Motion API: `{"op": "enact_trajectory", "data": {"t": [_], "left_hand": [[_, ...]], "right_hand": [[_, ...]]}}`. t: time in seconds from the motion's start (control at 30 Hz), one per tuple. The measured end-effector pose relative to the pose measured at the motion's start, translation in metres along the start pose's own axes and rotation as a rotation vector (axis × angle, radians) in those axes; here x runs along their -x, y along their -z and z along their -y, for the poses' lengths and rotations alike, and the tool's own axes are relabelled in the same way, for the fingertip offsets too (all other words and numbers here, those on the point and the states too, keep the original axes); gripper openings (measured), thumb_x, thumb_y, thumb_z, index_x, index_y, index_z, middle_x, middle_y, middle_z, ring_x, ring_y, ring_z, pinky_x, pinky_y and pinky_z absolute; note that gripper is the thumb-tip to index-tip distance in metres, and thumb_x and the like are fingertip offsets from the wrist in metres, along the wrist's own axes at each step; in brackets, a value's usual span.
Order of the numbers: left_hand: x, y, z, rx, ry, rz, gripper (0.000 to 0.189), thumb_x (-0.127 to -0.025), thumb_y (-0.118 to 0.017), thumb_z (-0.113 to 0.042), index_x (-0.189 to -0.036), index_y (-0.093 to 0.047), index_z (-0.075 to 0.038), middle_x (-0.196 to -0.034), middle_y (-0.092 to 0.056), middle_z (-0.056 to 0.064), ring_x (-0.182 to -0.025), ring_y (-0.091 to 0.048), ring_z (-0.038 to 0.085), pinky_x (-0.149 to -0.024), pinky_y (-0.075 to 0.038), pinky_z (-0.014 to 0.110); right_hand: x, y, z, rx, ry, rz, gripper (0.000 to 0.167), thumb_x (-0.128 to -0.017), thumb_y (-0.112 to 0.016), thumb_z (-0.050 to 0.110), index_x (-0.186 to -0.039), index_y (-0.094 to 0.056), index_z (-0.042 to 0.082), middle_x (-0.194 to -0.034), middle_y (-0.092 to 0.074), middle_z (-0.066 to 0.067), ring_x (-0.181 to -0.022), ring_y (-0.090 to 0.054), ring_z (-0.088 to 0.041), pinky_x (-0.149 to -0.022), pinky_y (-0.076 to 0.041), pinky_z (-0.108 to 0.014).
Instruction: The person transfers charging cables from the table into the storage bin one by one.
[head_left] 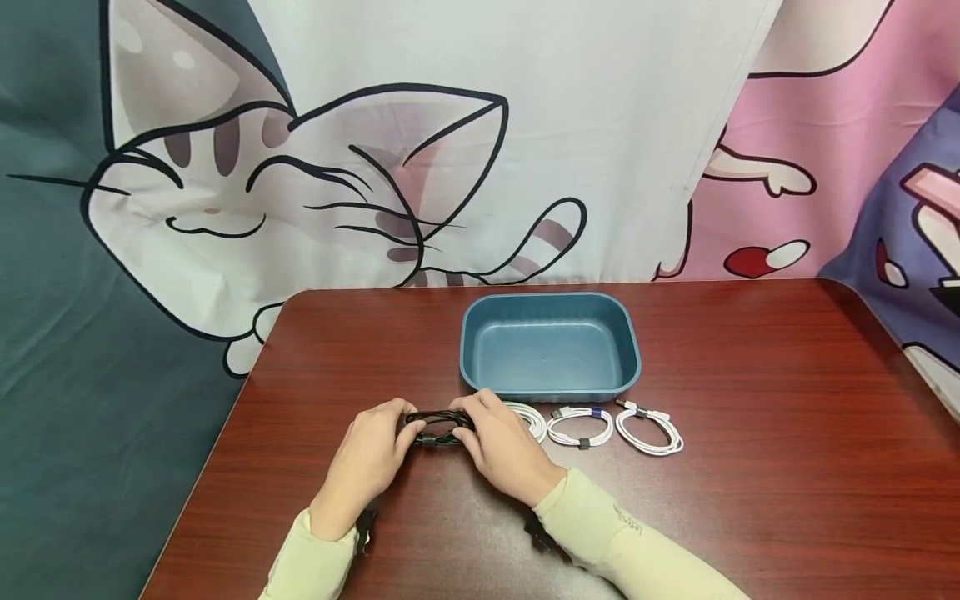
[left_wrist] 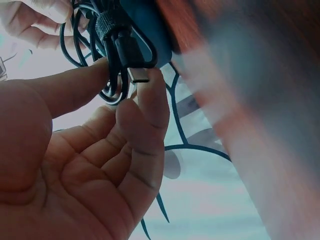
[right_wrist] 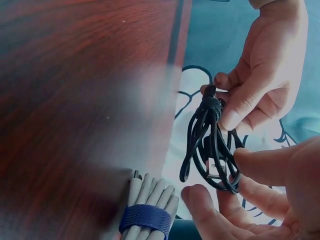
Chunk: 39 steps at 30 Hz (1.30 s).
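Found one black cable (head_left: 438, 414), wound into a coil, over the table (head_left: 787, 400), in front of and to the left of a blue tray (head_left: 547, 354). Held at both ends of the coil by two bare hands. Recorded left hand (head_left: 367, 450) as pinching the coil's left end between thumb and fingers, close to a black tie (left_wrist: 110, 24) round the strands. Recorded right hand (head_left: 506, 450) as gripping the coil's right end, with thumb on the near side and fingers on the far side. Noted a small plug (left_wrist: 139, 75) with a metal tip beside the tie in left wrist view, and a wider metal plug (right_wrist: 216, 168) within the loops in right wrist view. Could not determine contact between coil and table.

Counted three white cables in a row along the tray's near side: first white cable (head_left: 536, 419) partly hidden by the right hand, second white cable (head_left: 558, 437) fitted with a blue band (head_left: 596, 412) and a dark tie (head_left: 583, 443), third white cable (head_left: 656, 451) at the right end of the row. Observed light sleeves (head_left: 592, 525) on both arms and, behind the table, a cat-print curtain (head_left: 570, 50).
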<state>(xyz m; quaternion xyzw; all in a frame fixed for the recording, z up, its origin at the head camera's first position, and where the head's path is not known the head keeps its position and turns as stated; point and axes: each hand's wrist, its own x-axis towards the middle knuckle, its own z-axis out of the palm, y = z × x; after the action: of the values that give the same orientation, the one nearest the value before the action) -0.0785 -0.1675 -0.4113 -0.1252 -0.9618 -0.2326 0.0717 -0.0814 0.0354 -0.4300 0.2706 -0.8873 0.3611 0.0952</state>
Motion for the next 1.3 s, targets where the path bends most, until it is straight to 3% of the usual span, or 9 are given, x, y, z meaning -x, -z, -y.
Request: {"op": "enact_trajectory", "data": {"t": [0.43,0.8,1.07,1.2,1.3], "left_hand": [[0.0,0.0003,-0.0017,0.007,-0.023,-0.042,0.01,-0.089,-0.078,-0.012,-0.093,-0.07,-0.007,-0.081,-0.064,0.0,-0.066,-0.051,0.012,-0.061,-0.045,0.031],[-0.0005,0.0014,-0.0034,0.048,-0.024,-0.047,0.01,-0.086,-0.08,-0.009,-0.092,-0.071,-0.009,-0.073,-0.057,-0.006,-0.063,-0.048,0.008,-0.058,-0.042,0.026],[-0.0015,0.0027,-0.0041,0.077,-0.004,-0.043,0.01,-0.087,-0.08,-0.012,-0.094,-0.073,-0.013,-0.071,-0.062,-0.007,-0.06,-0.049,0.005,-0.057,-0.042,0.026],[-0.0019,0.0031,-0.0044,0.081,-0.021,-0.052,0.012,-0.086,-0.08,-0.012,-0.097,-0.075,-0.012,-0.075,-0.066,-0.006,-0.062,-0.051,0.005,-0.057,-0.043,0.026],[-0.0022,0.0026,-0.0041,0.074,-0.048,-0.06,0.016,-0.086,-0.08,-0.012,-0.102,-0.077,-0.009,-0.084,-0.071,-0.002,-0.069,-0.06,0.008,-0.062,-0.049,0.03]], "right_hand": [[-0.0007,0.005,0.0003,-0.026,-0.009,0.042,0.023,-0.092,-0.072,0.012,-0.113,-0.061,0.009,-0.099,-0.068,-0.003,-0.086,-0.065,-0.016,-0.078,-0.053,-0.038],[-0.0011,0.0058,0.0001,-0.037,-0.018,0.008,0.022,-0.09,-0.075,0.01,-0.109,-0.064,0.009,-0.095,-0.068,-0.001,-0.082,-0.062,-0.013,-0.076,-0.052,-0.035],[-0.0019,0.0066,0.0,-0.079,-0.015,-0.036,0.023,-0.089,-0.075,0.004,-0.108,-0.066,0.01,-0.095,-0.067,0.0,-0.084,-0.061,-0.011,-0.076,-0.052,-0.033],[-0.0026,0.0069,-0.0002,-0.094,-0.008,-0.055,0.023,-0.088,-0.075,0.001,-0.108,-0.067,0.01,-0.097,-0.068,-0.001,-0.085,-0.062,-0.011,-0.077,-0.053,-0.033],[-0.0028,0.0071,-0.0005,-0.102,-0.006,-0.063,0.024,-0.087,-0.075,-0.001,-0.108,-0.068,0.009,-0.097,-0.068,-0.002,-0.085,-0.063,-0.011,-0.078,-0.053,-0.033]]}}
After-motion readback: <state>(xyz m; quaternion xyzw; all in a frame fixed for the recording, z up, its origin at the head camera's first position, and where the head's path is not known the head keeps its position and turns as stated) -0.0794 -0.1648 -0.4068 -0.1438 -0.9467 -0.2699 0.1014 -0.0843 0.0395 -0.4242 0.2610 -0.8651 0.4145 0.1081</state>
